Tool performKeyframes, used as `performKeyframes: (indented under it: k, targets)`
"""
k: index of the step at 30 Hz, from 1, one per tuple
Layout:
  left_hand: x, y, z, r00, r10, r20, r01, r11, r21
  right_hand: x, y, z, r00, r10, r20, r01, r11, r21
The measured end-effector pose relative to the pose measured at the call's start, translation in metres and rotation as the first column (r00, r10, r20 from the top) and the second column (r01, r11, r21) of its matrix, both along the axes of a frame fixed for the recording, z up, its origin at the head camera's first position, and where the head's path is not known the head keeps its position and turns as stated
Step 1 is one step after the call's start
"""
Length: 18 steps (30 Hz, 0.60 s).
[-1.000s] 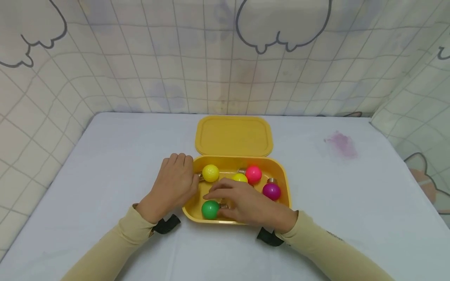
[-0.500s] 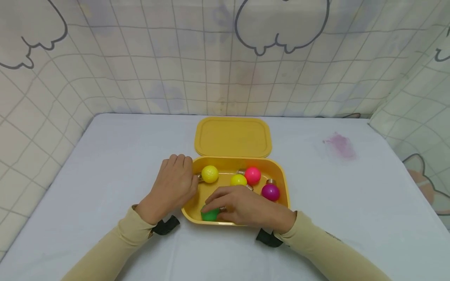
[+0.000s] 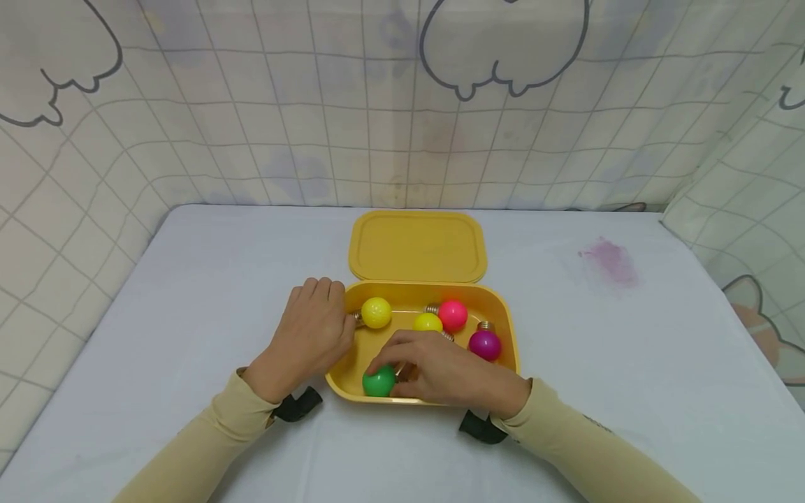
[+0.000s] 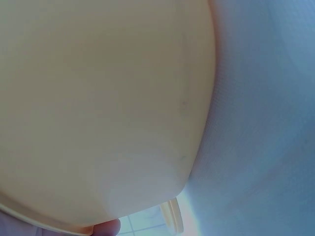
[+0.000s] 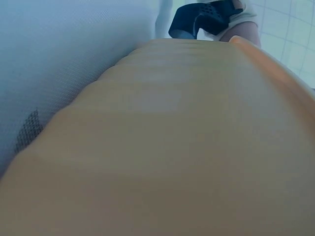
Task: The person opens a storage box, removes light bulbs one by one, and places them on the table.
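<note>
A yellow plastic box (image 3: 333, 381) with rounded corners holds several small coloured light bulbs with metal screw bases. My left hand (image 3: 311, 325) grips the box's left rim; in the left wrist view a fingertip (image 4: 107, 227) shows beside the box wall (image 4: 98, 108). Inside the front of the box, my right hand (image 3: 434, 367) pinches a green bulb (image 3: 379, 381), with a finger on top and the thumb at its right; its base is mostly hidden. Nearby lie two yellow bulbs (image 3: 376, 313), a pink bulb (image 3: 453, 316) and a purple bulb (image 3: 485, 345).
Flat behind the box lies a yellow lid (image 3: 418, 246). A white cloth covers the table (image 3: 597, 335), with a pink stain at the right. Behind it hangs a grid-patterned curtain (image 3: 283, 105). The box wall (image 5: 162, 137) fills most of the right wrist view.
My right hand's fingers have come down onto the green bulb and closed on it; the bulb has shifted slightly. The left hand stays on the rim.
</note>
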<state>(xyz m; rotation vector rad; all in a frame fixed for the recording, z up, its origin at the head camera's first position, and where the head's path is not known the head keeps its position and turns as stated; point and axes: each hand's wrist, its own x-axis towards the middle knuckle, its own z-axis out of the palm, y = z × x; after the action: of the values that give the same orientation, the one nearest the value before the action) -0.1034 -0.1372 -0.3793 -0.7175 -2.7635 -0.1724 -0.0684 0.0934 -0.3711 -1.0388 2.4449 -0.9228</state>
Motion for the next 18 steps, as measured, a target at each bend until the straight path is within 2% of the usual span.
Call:
performKeyframes:
  k: [6,12,18]
  targets:
    - [0.0001,0.0000,0.0001,1.000,-0.005,-0.006,0.005,1.000,-0.001,-0.0003,-0.0002,-0.0011,1.000,-0.019,0.021,0.019,1.000,-0.007]
    - [0.0001,0.0002,0.0002,1.000,0.000,0.012,0.000,1.000,-0.001,-0.0001,-0.0004,-0.0003,0.996,-0.044,0.076,0.044,0.999,0.003]
    - [-0.0004,-0.0001,-0.0001,1.000,-0.001,0.027,0.001,1.000,0.003,0.0002,0.0007,0.0015,0.996,-0.051,0.075,0.050,0.999,0.018]
